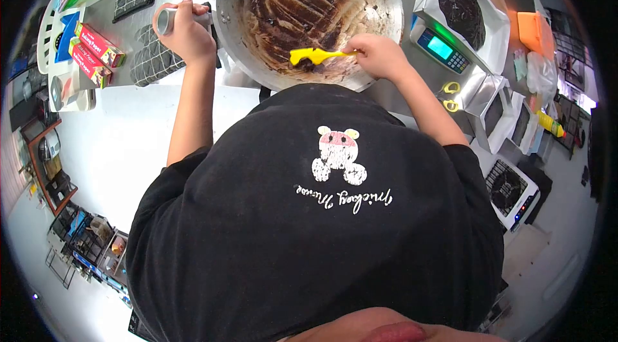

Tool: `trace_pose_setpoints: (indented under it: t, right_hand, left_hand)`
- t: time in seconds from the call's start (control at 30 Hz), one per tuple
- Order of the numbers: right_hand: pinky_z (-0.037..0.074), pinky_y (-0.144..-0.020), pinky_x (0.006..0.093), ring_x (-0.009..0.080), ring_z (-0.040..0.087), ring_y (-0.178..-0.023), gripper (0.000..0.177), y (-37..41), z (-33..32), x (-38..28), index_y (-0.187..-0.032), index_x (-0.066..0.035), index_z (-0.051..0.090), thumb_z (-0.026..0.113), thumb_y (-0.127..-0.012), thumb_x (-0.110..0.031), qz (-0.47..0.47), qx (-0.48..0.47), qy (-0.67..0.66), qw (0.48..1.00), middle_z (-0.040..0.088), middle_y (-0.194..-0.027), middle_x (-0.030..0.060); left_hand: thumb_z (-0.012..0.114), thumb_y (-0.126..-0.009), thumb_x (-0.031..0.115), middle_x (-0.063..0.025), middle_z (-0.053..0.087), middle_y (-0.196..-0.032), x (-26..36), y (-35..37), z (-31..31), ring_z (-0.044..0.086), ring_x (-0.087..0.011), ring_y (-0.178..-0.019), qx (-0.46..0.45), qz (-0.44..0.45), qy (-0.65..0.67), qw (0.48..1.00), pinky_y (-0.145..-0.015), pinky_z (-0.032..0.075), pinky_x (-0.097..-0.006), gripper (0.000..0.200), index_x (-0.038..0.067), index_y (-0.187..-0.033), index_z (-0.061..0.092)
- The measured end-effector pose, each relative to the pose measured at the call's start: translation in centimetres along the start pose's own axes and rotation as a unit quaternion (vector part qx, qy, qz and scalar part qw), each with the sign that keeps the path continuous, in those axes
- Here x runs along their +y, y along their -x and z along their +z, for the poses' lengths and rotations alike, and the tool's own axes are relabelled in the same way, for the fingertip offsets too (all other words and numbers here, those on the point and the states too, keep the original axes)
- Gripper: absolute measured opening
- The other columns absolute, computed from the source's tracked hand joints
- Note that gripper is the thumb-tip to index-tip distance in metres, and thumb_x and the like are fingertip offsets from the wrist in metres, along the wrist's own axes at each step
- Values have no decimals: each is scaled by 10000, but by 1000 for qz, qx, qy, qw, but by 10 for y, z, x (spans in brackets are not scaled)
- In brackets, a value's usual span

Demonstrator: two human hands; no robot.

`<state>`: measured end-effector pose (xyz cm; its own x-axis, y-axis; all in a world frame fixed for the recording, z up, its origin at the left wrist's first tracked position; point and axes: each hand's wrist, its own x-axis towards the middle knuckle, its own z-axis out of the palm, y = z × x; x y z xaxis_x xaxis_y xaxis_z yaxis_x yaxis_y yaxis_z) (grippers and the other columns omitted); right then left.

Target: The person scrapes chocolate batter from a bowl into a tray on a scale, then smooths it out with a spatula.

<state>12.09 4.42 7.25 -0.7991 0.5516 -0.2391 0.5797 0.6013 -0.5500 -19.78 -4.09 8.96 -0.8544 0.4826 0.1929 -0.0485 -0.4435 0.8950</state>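
A large wide metal pan (386, 13) lies in front of me, its inside smeared with dark brown paste. My left hand (187, 28) is closed round the pan's grey handle (167, 20), on the left side. In my right hand (378, 56) is a yellow spatula (312, 55), gripped near the end of its handle. The blade points left, over the brown smears near the pan's near side. Whether the blade touches the bottom is hard to tell.
Right of the pan stand a scale (440, 49) with a green-lit display, a paper-lined tray (460, 10) of dark food and yellow-handled scissors (450, 96). On the left are baking paper boxes (96, 52) and a checked oven mitt (154, 58). A white appliance (512, 190) sits lower right.
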Motion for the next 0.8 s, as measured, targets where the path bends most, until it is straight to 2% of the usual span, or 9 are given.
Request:
trace_pose_setpoints:
  t: [0.03,0.1,0.13,0.23,0.3,0.4,0.53,0.6,0.8]
  right_hand:
    - [500,-720,393,271,620,-856,239,2,-6,0,-900,-140,651,492,-732,-79,0,0,0,1000,648,-905,77]
    - [498,-730,397,281,622,-866,243,7,-15,3,-917,-149,656,497,-744,-87,106,60,22,992,649,-922,84]
    - [498,-730,397,281,622,-866,243,11,-17,7,-917,-149,656,497,-744,-87,107,60,23,992,649,-922,84]
    - [490,-737,408,304,622,-870,253,22,-17,9,-932,-151,671,498,-759,-86,219,16,90,971,647,-940,108]
    - [489,-740,407,305,621,-870,254,30,-11,-5,-932,-148,671,500,-757,-82,230,19,82,970,647,-944,111]
    - [486,-746,411,309,619,-876,251,41,-3,-14,-936,-136,665,508,-751,-75,232,31,53,971,647,-954,118]
    - [485,-747,402,309,617,-877,247,45,-2,-29,-946,-130,656,515,-751,-74,222,22,37,974,646,-949,119]
    - [485,-773,418,300,616,-915,250,43,-6,-30,-948,-151,664,521,-751,-96,267,19,31,963,644,-986,112]
    - [493,-748,411,300,622,-885,253,31,-20,17,-948,-151,668,519,-751,-95,253,102,92,958,645,-982,106]
  left_hand:
    - [565,-769,-34,-97,512,-600,0,0,0,531,-182,-524,-5,-3,5,1000,-581,499,-351,156,36,-829,440]
    - [565,-769,-35,-98,513,-607,-2,-1,-1,533,-182,-526,-9,-9,10,1000,-582,501,-352,159,36,-832,438]
    - [563,-770,-36,-99,514,-616,-2,-1,-1,534,-181,-527,-7,-6,10,1000,-584,503,-355,162,36,-841,436]
    - [556,-776,-38,-101,529,-616,-2,0,-1,539,-174,-519,-1,-5,14,1000,-580,498,-341,166,36,-853,429]
    - [550,-779,-39,-102,543,-606,-2,1,-2,544,-170,-511,2,-5,19,1000,-575,491,-325,165,36,-856,425]
    - [554,-780,-41,-100,514,-641,-3,3,-4,539,-185,-532,9,-3,4,1000,-591,512,-358,182,35,-888,429]
    - [551,-772,-44,-105,515,-622,-2,5,-5,537,-184,-535,3,7,-8,1000,-590,513,-354,145,28,-841,446]
    - [552,-768,-41,-105,517,-605,0,6,-4,536,-183,-528,6,11,-10,1000,-589,509,-349,121,24,-799,455]
    - [553,-785,-41,-99,544,-611,-1,5,-9,544,-162,-520,-17,0,-8,1000,-583,488,-316,171,39,-856,420]
